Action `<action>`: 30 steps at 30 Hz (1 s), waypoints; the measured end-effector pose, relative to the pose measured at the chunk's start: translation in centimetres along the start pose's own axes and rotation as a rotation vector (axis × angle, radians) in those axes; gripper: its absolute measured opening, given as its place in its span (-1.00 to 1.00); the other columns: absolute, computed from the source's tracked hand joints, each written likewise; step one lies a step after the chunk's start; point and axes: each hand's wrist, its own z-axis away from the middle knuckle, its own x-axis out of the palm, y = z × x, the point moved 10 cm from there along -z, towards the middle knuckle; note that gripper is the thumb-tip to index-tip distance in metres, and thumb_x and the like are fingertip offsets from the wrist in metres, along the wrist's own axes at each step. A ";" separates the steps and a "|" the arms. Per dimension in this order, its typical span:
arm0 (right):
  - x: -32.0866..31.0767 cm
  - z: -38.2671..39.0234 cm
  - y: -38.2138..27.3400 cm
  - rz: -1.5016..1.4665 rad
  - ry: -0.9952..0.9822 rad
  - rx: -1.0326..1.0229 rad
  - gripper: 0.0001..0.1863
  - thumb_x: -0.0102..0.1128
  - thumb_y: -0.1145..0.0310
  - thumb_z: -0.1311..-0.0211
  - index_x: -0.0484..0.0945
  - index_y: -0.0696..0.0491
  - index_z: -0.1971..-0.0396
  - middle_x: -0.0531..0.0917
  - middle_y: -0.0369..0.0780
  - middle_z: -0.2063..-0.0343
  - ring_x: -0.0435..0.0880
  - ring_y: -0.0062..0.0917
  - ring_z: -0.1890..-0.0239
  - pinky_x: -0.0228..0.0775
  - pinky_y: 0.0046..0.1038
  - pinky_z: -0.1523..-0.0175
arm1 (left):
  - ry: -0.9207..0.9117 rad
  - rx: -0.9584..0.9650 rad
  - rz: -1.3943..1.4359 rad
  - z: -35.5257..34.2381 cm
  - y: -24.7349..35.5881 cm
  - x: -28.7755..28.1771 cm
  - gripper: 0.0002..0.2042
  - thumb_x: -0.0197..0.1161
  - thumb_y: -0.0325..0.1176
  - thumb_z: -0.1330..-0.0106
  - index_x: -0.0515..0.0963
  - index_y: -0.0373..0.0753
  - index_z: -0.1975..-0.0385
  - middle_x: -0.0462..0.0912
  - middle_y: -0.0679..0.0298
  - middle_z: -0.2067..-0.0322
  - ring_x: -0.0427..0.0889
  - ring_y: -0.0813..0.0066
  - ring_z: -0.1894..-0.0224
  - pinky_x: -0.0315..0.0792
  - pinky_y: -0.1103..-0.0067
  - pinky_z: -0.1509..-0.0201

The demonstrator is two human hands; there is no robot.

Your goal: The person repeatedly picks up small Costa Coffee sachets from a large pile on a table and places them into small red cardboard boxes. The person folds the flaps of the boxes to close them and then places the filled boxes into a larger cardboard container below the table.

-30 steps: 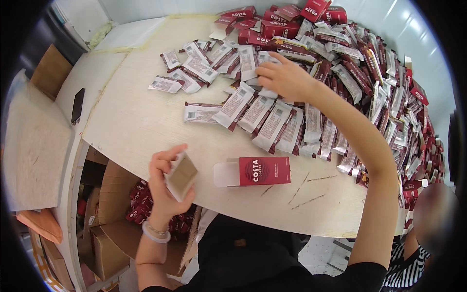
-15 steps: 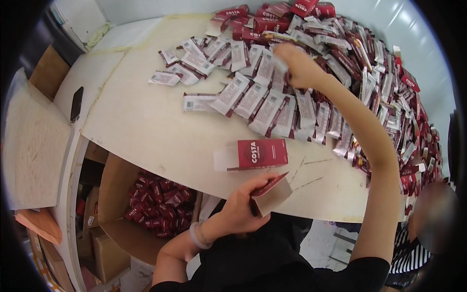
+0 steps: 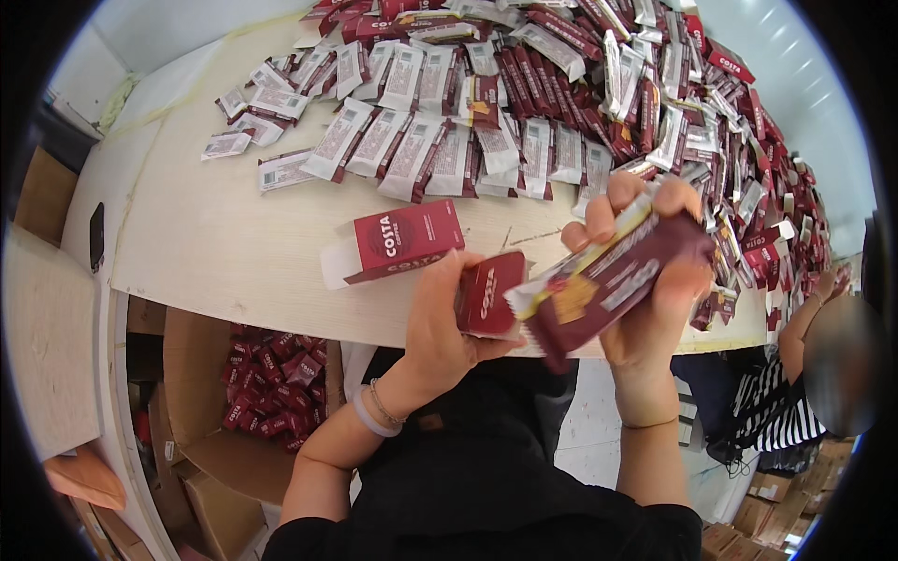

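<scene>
Left hand point(image 3: 438, 320): fingers clamped on small dark-red cardboard box point(image 3: 493, 294), thumb on top side, other fingers under/behind. Box held just over near edge of pale wood-look table point(image 3: 215, 248).

Right hand point(image 3: 658, 304): fingers clamped on burgundy foil-wrapped flat packets w/ yellow edge & food pic point(image 3: 599, 292), slightly motion-blurred, exact qty can't tell. Pkts tilted, lower L end right beside the box's R side; can't tell if touching or in.

On tbl, just beyond L hand: 2nd box, dark-red carton lying flat point(image 3: 409, 237), white flap point(image 3: 343, 265) open on its L end.

Behind that: uneven rows of white-and-burgundy flat packets point(image 3: 410, 161), mostly white side up, overlapping. Far side + R: big mixed heap of burgundy/white packets point(image 3: 669, 131), w/ some red boxes in it.

Below tbl, L: brown corrugated carton point(image 3: 201, 393) w/ many small dark-red boxes point(image 3: 273, 388) inside. Black phone point(image 3: 97, 237) at tbl's L end. Far R: co-worker in B/W striped top point(image 3: 781, 416), arm up near heap.
</scene>
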 end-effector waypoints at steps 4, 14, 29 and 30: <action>-2.0 -0.3 1.7 -0.300 0.127 0.161 -0.61 0.31 0.16 -0.23 0.37 -0.03 0.09 0.47 -0.24 0.22 0.56 -0.46 0.20 0.51 -0.30 0.07 | 0.037 0.003 0.208 0.1 -0.1 0.3 0.15 0.62 -0.51 0.20 -0.13 -0.34 -0.39 0.40 0.03 -0.06 0.50 0.24 -0.01 0.39 0.38 -0.14; 3.3 4.2 3.9 1.268 -0.352 -0.552 -0.31 -0.07 -0.30 -0.24 0.59 0.12 0.23 0.37 0.06 -0.11 0.32 -0.09 -0.14 0.16 -0.10 -0.21 | 0.073 0.107 -0.005 1.4 1.2 -0.1 -0.01 0.56 -0.48 0.07 0.00 -0.33 -0.34 0.32 -0.16 -0.20 0.51 0.00 -0.14 0.50 0.33 -0.10; -2.3 3.1 9.1 0.115 -0.204 0.650 -0.15 0.47 0.33 0.12 0.30 0.14 -0.26 0.37 -0.20 -0.19 0.30 -0.43 -0.25 0.19 -0.33 -0.28 | -0.197 0.085 0.020 0.1 1.6 -1.6 -0.66 0.37 -0.57 -0.07 0.59 -0.19 0.11 0.53 0.00 -0.02 0.62 0.13 0.05 0.55 0.40 0.06; -1.1 3.7 10.0 0.101 -0.298 0.799 -0.20 0.42 0.42 0.11 0.34 0.11 -0.25 0.40 -0.19 -0.17 0.34 -0.40 -0.22 0.19 -0.37 -0.28 | -0.221 0.096 0.050 -0.4 1.8 -1.7 -0.69 0.36 -0.57 -0.08 0.60 -0.20 0.14 0.52 0.01 -0.03 0.61 0.14 0.03 0.53 0.39 0.04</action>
